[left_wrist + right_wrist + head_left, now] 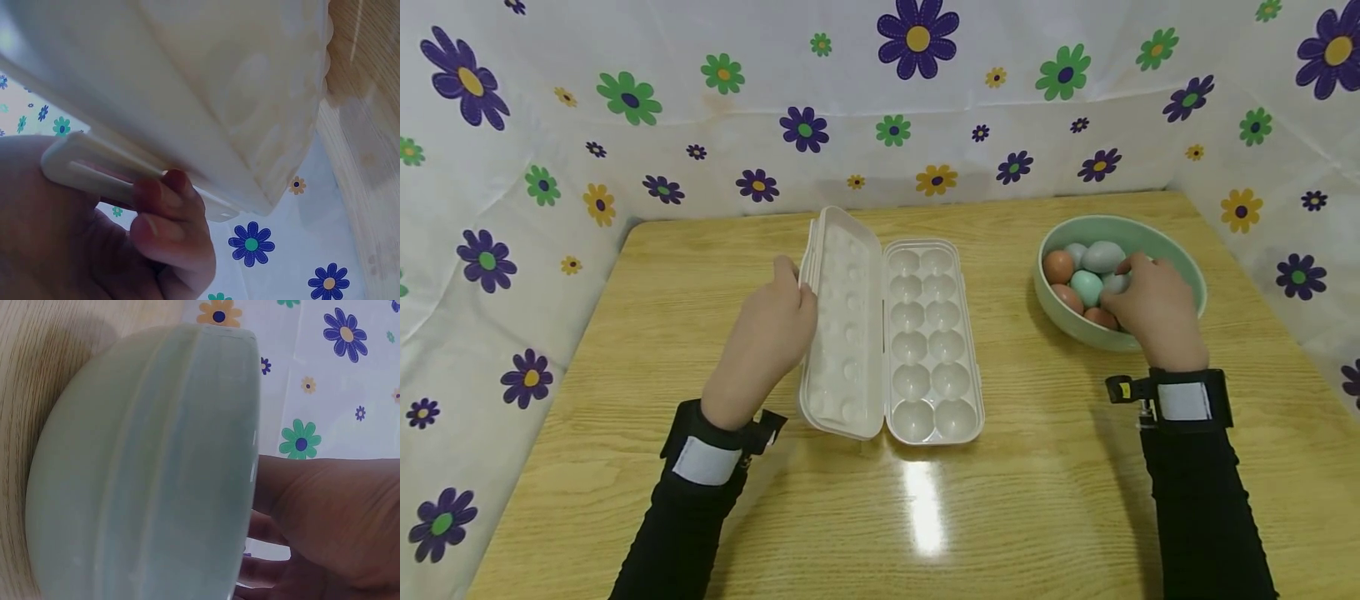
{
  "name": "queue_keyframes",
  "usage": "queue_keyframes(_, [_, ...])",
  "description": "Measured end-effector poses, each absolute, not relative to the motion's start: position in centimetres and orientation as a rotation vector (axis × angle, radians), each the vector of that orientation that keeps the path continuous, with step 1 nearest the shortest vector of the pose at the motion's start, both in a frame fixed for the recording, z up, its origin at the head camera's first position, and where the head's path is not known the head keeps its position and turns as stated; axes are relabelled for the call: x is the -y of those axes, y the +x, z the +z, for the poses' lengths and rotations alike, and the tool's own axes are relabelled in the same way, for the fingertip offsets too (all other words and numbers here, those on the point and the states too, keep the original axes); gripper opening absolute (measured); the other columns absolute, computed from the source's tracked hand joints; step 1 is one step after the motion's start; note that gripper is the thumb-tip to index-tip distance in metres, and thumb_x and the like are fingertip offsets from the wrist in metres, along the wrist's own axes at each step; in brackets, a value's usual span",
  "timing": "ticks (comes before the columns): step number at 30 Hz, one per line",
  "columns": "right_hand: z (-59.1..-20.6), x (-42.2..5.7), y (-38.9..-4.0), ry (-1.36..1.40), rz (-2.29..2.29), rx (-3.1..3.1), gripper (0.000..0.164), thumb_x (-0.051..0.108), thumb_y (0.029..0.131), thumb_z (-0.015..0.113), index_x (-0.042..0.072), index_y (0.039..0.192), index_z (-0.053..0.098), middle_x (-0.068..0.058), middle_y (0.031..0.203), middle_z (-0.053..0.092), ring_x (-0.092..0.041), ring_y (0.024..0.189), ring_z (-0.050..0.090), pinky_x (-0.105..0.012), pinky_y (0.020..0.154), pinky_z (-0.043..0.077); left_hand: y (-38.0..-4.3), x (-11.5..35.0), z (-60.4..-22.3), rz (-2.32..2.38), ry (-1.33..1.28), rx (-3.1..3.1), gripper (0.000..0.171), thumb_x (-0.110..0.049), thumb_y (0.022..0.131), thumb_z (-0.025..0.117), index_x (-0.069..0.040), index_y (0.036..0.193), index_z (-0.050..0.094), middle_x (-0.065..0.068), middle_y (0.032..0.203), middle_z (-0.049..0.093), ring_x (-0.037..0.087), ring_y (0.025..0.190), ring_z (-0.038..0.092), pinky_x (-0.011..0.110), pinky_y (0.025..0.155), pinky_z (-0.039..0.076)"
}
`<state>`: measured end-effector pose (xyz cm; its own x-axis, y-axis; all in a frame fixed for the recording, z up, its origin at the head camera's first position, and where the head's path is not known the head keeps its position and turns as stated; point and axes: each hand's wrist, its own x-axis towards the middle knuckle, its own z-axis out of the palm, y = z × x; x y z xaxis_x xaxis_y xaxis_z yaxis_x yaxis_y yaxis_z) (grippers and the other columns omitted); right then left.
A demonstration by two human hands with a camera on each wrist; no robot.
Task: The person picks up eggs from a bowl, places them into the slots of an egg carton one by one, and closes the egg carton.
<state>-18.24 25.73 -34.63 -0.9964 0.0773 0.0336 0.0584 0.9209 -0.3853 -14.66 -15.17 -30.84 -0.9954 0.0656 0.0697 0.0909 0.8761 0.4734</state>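
Note:
In the head view, an egg carton (933, 336) of pale plastic stands unfolded on the table, its rows of round cups facing up. My left hand (769, 337) grips the outer edge of the raised lid (842, 333); the left wrist view shows curled fingers (172, 228) at the slotted rim. At the right, my right hand (1161, 308) reaches into a light green bowl (1071, 327). Its thumb and fingers pinch a pale grey egg (1116, 283). Around it lie brown eggs (1058, 267), a mint egg (1087, 287) and other pale eggs (1103, 257). In the right wrist view the bowl wall hides the fingertips.
The wooden table (700, 292) extends around the carton and bowl. A white cloth with flowers (850, 83) hangs along the back and both sides. Bare tabletop lies between the carton and the bowl, and light reflects off the wood in front.

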Motion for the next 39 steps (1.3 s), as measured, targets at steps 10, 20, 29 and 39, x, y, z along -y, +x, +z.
queue_keyframes(10, [-33.1,-24.7,-18.3,-0.104,0.602,2.959,0.038,0.015,0.079,0.052,-0.006,0.111,0.046,-0.025,0.098,0.047,-0.037,0.085,0.044,-0.052,0.070,0.040,-14.9,15.0,-30.4,-0.809,-0.151,2.986,0.031,-0.023,0.098,0.027,0.001,0.115,0.035,0.012,0.070,0.048,0.021,0.050,0.049,0.032,0.041,0.041])
queue_keyframes(20, [-29.8,-20.6,-20.0,0.070,0.706,3.028,0.046,0.024,0.081,0.056,0.002,0.120,0.045,-0.020,0.108,0.046,-0.033,0.090,0.043,-0.048,0.073,0.040,-15.1,15.1,-30.3,-0.813,-0.155,2.989,0.029,-0.023,0.097,0.029,0.001,0.113,0.035,0.012,0.069,0.048,0.020,0.049,0.049,0.032,0.040,0.041])
queue_keyframes(29, [-28.9,-15.3,-23.1,0.309,0.650,3.020,0.036,0.021,0.081,0.056,0.004,0.112,0.050,-0.018,0.103,0.050,-0.031,0.086,0.048,-0.047,0.073,0.045,-14.9,15.4,-30.3,-0.811,-0.174,2.995,0.026,-0.022,0.096,0.027,0.000,0.108,0.034,0.010,0.066,0.045,0.020,0.046,0.047,0.032,0.039,0.039])
queue_keyframes(39, [-30.5,-10.2,-26.8,0.576,0.664,2.958,0.031,0.019,0.080,0.057,0.006,0.108,0.053,-0.010,0.096,0.050,-0.024,0.080,0.046,-0.036,0.065,0.043,-14.7,15.4,-30.6,-0.831,-0.150,3.001,0.027,-0.022,0.096,0.027,0.000,0.110,0.034,0.010,0.064,0.047,0.020,0.045,0.048,0.032,0.037,0.039])
